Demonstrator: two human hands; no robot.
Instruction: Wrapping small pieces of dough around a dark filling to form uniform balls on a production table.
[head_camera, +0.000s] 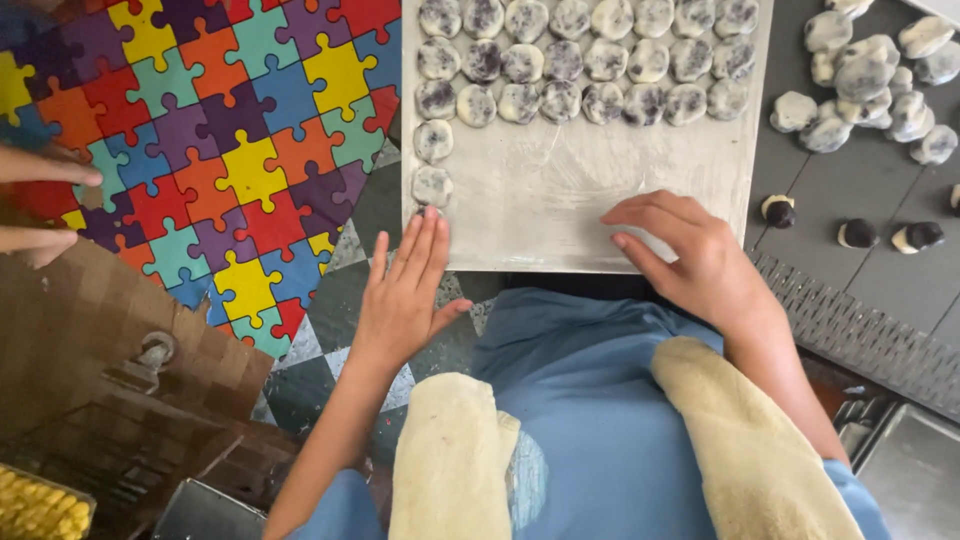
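Observation:
A floured metal tray (560, 215) lies in front of me, its far part covered with several rows of flattened white-and-dark dough rounds (560, 60). My left hand (405, 295) is flat, fingers together, its fingertips at the tray's near left corner next to the lowest round (432, 186). My right hand (685, 255) rests on the tray's near edge with fingers curved, holding nothing that I can see.
A heap of flattened rounds (870, 85) and a few dark-and-white dough balls (860, 233) lie on the grey surface at the right. A colourful puzzle-pattern mat (200, 150) covers the left. Another person's fingers (40, 205) reach in at the left edge. A brown box (120, 370) sits lower left.

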